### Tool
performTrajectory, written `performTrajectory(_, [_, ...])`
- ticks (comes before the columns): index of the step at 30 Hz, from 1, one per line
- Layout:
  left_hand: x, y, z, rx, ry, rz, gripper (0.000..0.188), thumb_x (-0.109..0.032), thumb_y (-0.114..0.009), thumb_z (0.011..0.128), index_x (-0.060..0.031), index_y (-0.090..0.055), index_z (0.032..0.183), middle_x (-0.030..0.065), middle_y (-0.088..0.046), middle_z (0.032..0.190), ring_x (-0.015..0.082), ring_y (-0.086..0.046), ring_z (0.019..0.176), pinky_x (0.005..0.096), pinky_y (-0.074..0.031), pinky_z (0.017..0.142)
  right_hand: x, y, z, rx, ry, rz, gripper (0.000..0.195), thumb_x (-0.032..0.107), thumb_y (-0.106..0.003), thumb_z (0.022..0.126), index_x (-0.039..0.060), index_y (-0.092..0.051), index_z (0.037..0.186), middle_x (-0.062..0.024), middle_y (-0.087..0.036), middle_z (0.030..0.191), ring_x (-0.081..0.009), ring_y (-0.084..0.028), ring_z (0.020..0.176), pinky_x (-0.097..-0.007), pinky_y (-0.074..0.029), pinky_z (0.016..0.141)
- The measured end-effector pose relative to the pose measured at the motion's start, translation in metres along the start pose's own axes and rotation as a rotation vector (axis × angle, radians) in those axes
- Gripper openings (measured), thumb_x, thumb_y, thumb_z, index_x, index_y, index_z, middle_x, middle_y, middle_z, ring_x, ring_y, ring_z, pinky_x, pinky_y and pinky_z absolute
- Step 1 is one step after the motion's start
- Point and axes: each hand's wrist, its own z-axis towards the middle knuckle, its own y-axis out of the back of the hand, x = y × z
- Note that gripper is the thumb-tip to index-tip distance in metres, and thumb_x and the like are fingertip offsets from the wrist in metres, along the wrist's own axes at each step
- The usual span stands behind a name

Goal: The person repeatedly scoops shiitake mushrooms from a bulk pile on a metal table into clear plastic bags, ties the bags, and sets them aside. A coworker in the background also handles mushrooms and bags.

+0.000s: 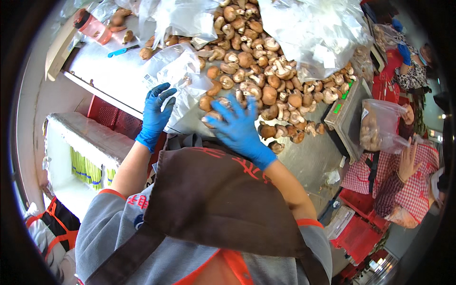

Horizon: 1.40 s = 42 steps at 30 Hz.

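Observation:
My left hand [155, 115], in a blue glove, is raised at the table's front edge with fingers apart and nothing visible in it. Just beyond it lies a clear plastic bag [181, 73], and I cannot tell whether the fingertips touch it. My right hand [240, 133], also blue-gloved and blurred, is spread over the near edge of a pile of shiitake mushrooms [269, 95]. Its thumb overlaps one mushroom in view; contact is unclear, and the palm's underside is hidden. A few loose mushrooms [267, 131] lie right of this hand on the metal table [302, 160].
Large plastic bags [320, 32] cover the pile's far side. A blue-handled knife [123, 51] and a pink bottle [93, 26] lie at left. A foam box [85, 137] holds bundled green stalks below. At right, beyond a scale [347, 121], a person holds a bag [383, 123].

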Motion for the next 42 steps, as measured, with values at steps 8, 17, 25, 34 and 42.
performTrajectory(8, [0.025,-0.005,0.005,0.061,0.064,0.258,0.052,-0.022,-0.072,0.075,-0.0131,-0.054,0.123,0.0165,-0.053,0.126,0.0361,-0.049,0.114,0.0419,-0.041,0.096,-0.039,-0.004,0.009,0.008,-0.244,-0.246,0.032,0.034,-0.062,0.079,0.0319,-0.061,0.111,0.0006,-0.050,0.126,-0.0285,-0.033,0.130,-0.0635,-0.012,0.105])
performTrajectory(17, [0.075,-0.015,0.022,-0.032,0.447,-0.261,0.010,-0.003,-0.058,0.083,-0.0023,-0.064,0.091,0.0063,-0.065,0.088,0.0162,-0.059,0.080,0.0278,-0.047,0.077,-0.011,-0.002,-0.007,0.218,-0.093,-0.157,0.049,0.046,-0.062,0.078,0.0310,-0.054,0.125,-0.0059,-0.038,0.142,-0.0306,-0.024,0.136,-0.0651,0.001,0.106])
performTrajectory(25, [-0.047,0.028,0.035,0.068,0.229,-0.590,0.016,0.002,-0.056,0.081,-0.0023,-0.062,0.095,0.0065,-0.062,0.110,0.0149,-0.056,0.100,0.0277,-0.043,0.089,0.000,0.016,0.001,-0.394,-0.493,0.868,0.033,0.015,-0.058,0.085,0.0114,-0.060,0.118,-0.0074,-0.061,0.117,-0.0228,-0.057,0.108,-0.0347,-0.044,0.093])
performTrajectory(34, [-0.084,-0.020,0.032,0.207,-0.503,0.203,0.019,-0.006,-0.066,0.070,-0.0106,-0.056,0.085,0.0077,-0.057,0.117,0.0286,-0.054,0.105,0.0423,-0.043,0.088,-0.033,0.021,-0.019,-0.288,-0.723,1.844,0.079,0.061,-0.047,0.086,-0.0007,-0.037,0.134,-0.0125,-0.047,0.133,-0.0243,-0.045,0.123,-0.0382,-0.033,0.105])
performTrajectory(42, [-0.064,-0.023,0.014,0.226,-0.634,0.241,0.023,-0.008,-0.066,0.070,-0.0129,-0.058,0.091,0.0067,-0.055,0.123,0.0291,-0.052,0.112,0.0430,-0.041,0.091,-0.049,0.017,-0.006,-0.103,-1.233,1.876,0.049,0.043,-0.051,0.092,-0.0042,-0.062,0.099,-0.0127,-0.068,0.091,-0.0228,-0.066,0.079,-0.0337,-0.052,0.077])
